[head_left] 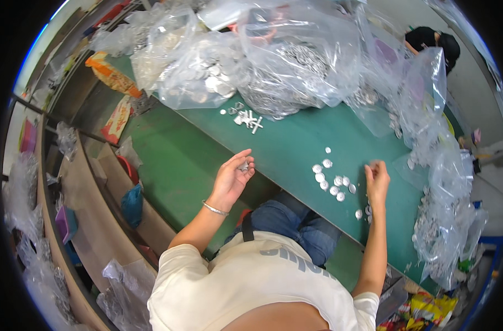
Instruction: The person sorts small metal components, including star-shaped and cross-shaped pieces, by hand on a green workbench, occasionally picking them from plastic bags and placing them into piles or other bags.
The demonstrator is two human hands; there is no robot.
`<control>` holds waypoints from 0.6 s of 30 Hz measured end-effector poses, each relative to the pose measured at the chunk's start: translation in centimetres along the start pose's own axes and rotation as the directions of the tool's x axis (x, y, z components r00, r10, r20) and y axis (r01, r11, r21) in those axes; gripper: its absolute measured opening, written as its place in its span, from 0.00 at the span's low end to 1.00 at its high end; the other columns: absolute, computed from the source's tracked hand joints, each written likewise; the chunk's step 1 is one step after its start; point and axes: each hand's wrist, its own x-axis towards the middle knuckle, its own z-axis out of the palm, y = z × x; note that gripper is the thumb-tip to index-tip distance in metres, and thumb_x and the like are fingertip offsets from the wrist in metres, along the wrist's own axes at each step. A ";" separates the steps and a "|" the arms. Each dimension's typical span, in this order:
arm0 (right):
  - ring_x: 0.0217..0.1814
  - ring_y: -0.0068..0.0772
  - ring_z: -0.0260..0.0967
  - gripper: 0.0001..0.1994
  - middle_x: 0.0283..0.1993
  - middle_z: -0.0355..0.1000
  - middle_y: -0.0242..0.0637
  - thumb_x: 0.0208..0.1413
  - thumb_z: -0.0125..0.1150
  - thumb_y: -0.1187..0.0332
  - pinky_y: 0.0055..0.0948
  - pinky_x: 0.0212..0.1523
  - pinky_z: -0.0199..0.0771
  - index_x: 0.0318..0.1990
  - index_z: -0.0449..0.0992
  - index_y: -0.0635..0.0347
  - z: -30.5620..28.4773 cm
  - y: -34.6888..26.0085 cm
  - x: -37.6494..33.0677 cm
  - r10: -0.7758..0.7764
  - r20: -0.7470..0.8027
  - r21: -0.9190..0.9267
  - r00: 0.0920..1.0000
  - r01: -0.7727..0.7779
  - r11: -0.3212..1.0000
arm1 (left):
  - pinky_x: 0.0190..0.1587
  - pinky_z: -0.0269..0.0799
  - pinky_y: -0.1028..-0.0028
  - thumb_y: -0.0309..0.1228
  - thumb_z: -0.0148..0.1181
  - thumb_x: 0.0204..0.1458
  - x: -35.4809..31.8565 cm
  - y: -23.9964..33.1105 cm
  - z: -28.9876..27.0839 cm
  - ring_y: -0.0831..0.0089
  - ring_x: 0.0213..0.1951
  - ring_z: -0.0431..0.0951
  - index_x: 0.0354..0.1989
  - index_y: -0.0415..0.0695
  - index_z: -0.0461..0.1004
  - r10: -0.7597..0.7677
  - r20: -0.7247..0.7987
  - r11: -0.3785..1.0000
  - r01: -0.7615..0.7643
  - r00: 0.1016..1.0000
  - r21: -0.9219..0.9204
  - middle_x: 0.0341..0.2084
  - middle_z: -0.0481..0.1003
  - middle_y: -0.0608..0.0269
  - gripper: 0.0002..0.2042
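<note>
My left hand is raised at the near edge of the green table, palm up. Its fingers curl around a few small silver metal pieces; their exact kind is hard to make out. Over the right part of the table, my right hand points its fingers down, and the tips are smeared by motion. Whether it holds anything does not show. Just left of it lies a loose group of round silver discs. A couple more discs lie by the right wrist.
Large clear plastic bags of silver metal parts line the back of the green table. More bags stand along its right side. Small silver crosses and discs form a pile near the back bags. Wooden shelves rise on the left.
</note>
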 end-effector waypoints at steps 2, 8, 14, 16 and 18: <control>0.24 0.20 0.64 0.12 0.24 0.69 0.32 0.57 0.53 0.73 0.22 0.26 0.65 0.48 0.71 0.64 1.1 -1.2 0.5 0.132 0.224 0.329 0.966 -0.202 0.923 | 0.37 0.73 0.75 0.24 0.51 0.54 -0.1 -0.7 0.4 0.72 0.34 0.74 0.51 0.35 0.65 -0.038 0.009 0.999 0.038 0.999 0.014 0.33 0.73 0.60 0.16; 0.26 0.18 0.64 0.08 0.28 0.70 0.32 0.58 0.53 0.74 0.17 0.26 0.63 0.42 0.73 0.68 -0.4 -6.6 1.4 0.304 0.292 0.725 0.907 -0.417 0.548 | 0.27 0.61 0.82 0.23 0.48 0.56 -0.4 -2.7 2.3 0.81 0.27 0.65 0.48 0.37 0.68 -0.020 0.108 0.972 -0.007 0.994 0.237 0.30 0.69 0.66 0.12; 0.33 0.22 0.70 0.06 0.33 0.74 0.35 0.53 0.58 0.79 0.21 0.35 0.70 0.39 0.76 0.67 -11.2 -10.5 9.2 -0.191 -0.833 0.043 0.520 0.405 0.913 | 0.23 0.53 0.85 0.23 0.45 0.58 1.9 -4.9 3.1 0.87 0.22 0.59 0.42 0.39 0.72 0.414 0.253 0.630 -0.476 0.874 0.614 0.26 0.67 0.71 0.09; 0.35 0.24 0.71 0.06 0.35 0.75 0.36 0.52 0.58 0.77 0.22 0.37 0.70 0.38 0.76 0.66 -15.1 -10.5 14.2 -0.446 -0.830 -0.295 0.334 0.415 0.860 | 0.22 0.52 0.87 0.23 0.45 0.59 3.2 -6.1 3.3 0.88 0.21 0.57 0.41 0.39 0.72 0.502 0.315 0.513 -0.571 0.805 0.641 0.25 0.66 0.72 0.08; 0.35 0.33 0.73 0.07 0.36 0.75 0.41 0.52 0.58 0.76 0.27 0.38 0.71 0.39 0.75 0.66 -17.0 -9.1 20.3 -0.431 -0.824 -0.287 0.368 0.384 0.877 | 0.24 0.55 0.84 0.21 0.44 0.57 3.7 -6.8 3.4 0.85 0.23 0.60 0.39 0.38 0.72 0.542 0.308 0.436 -0.575 0.782 0.693 0.24 0.66 0.69 0.08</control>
